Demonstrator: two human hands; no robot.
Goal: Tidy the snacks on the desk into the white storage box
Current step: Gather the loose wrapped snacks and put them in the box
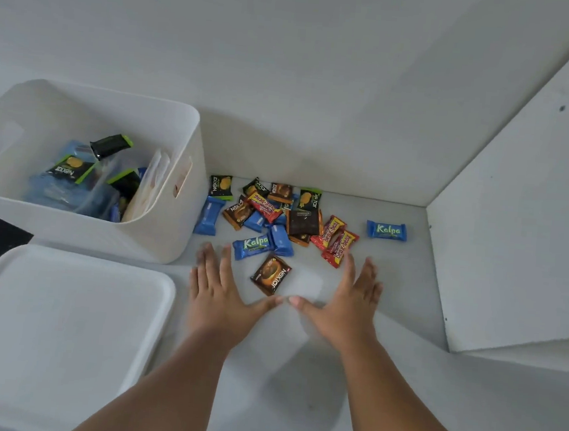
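White box (193, 145) stands at the left of the worktop (297, 371), partly filled. Just right of it lies a loose pile of snacks (276, 214), with one blue bar (386, 230) apart to the right and a brown packet (271, 274) nearest the person. The left hand (216, 292) and right hand (344, 306) spread flat either side of that packet, thumbs nearly touching, each grip open and holding nothing. The lid (61, 316) lies in front of the box.

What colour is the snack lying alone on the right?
Blue: the lone Kalpa snack packet has green lettering; head view.
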